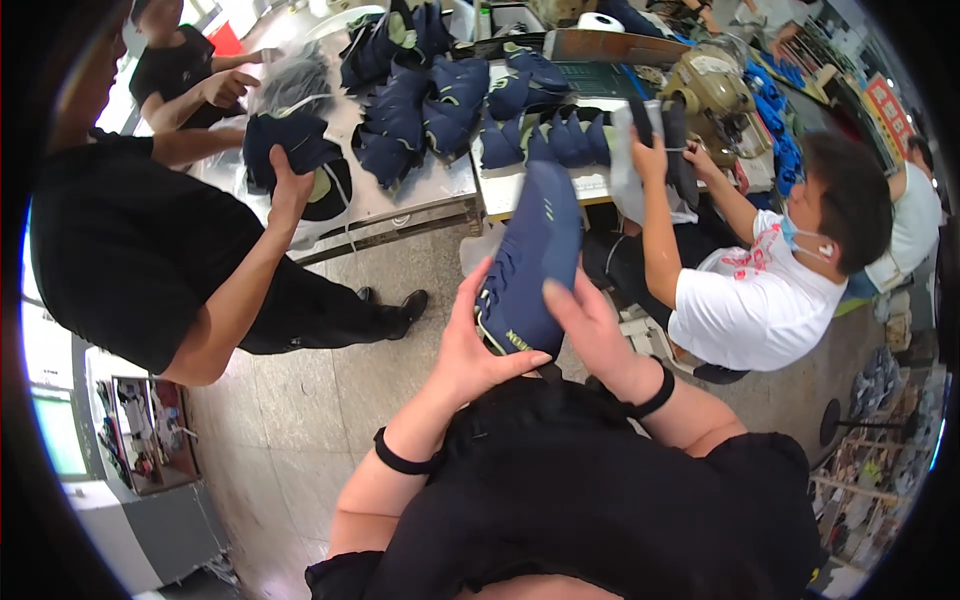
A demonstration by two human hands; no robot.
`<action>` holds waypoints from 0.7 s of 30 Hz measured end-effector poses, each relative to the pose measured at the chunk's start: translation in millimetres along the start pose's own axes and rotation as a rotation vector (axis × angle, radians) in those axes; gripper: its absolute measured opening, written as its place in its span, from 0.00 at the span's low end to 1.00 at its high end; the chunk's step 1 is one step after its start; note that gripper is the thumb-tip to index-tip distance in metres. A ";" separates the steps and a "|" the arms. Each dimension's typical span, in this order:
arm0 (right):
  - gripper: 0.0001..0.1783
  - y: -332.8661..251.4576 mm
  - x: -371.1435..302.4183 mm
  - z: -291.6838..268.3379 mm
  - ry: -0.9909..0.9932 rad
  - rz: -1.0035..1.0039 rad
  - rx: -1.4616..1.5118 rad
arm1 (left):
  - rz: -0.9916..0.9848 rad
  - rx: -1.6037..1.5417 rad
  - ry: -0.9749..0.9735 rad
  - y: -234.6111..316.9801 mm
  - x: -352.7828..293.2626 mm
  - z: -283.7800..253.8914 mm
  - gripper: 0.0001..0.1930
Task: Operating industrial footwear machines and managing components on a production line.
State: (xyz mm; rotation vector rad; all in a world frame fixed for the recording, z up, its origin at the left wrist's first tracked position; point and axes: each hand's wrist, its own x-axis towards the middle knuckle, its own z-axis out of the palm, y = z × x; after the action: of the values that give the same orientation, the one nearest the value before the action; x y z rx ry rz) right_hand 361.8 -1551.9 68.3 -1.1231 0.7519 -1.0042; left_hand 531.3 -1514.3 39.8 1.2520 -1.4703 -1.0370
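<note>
Both my hands hold a navy blue shoe upper point(535, 255) in front of my body. Its toe end points away from me, and dark laces run along its left side. Pale green details show near the end closest to me. My left hand point(475, 345) is closed around the near left edge, its thumb lying across the near end. From the right, my right hand point(595, 325) grips the upper with the thumb pressed on the navy surface. The fingers behind the upper are partly hidden. A dark band circles each of my wrists.
Ahead, stacked navy uppers point(455, 105) cover a worktable point(460, 185). A person in black point(130, 240) at left holds a dark upper point(290, 150). On the right, a seated person in white point(755, 290) handles dark pieces beside a sewing machine point(715, 90). Shelving point(870, 480) stands at lower right.
</note>
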 end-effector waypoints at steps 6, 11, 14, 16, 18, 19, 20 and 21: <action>0.26 4.2 -2.7 -11.2 -0.001 0.180 0.421 | -0.016 0.167 0.042 22.2 -8.0 4.2 0.60; 0.27 6.2 -10.2 -14.4 -0.024 0.142 0.343 | -0.001 0.028 -0.043 21.3 -10.2 5.5 0.55; 0.27 -14.1 -15.8 -12.5 -0.160 -0.015 0.262 | -0.300 -0.700 -0.133 1.9 -20.8 -4.6 0.53; 0.26 -11.5 -16.5 -20.5 0.029 -0.257 -0.008 | -0.313 -1.165 -0.330 -13.7 -32.0 -17.9 0.51; 0.22 -16.3 -16.0 -25.2 0.175 -0.303 -0.085 | -0.222 -1.199 -0.400 -7.8 -37.3 -23.9 0.51; 0.23 -17.3 -13.6 -26.5 0.170 -0.313 -0.064 | -0.184 -1.184 -0.397 -11.2 -38.1 -24.2 0.53; 0.24 -18.0 -11.4 -27.3 0.166 -0.323 -0.044 | -0.147 -1.169 -0.394 -14.5 -37.9 -24.3 0.55; 0.24 -20.4 -10.0 -27.2 0.173 -0.328 -0.044 | -0.148 -1.167 -0.402 -8.4 -36.6 -21.8 0.55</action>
State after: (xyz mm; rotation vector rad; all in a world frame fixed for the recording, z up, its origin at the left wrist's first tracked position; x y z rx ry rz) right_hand 328.5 -1554.9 80.2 -1.2339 0.7439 -1.3796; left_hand 556.8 -1479.9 32.3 0.3012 -0.7372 -1.9174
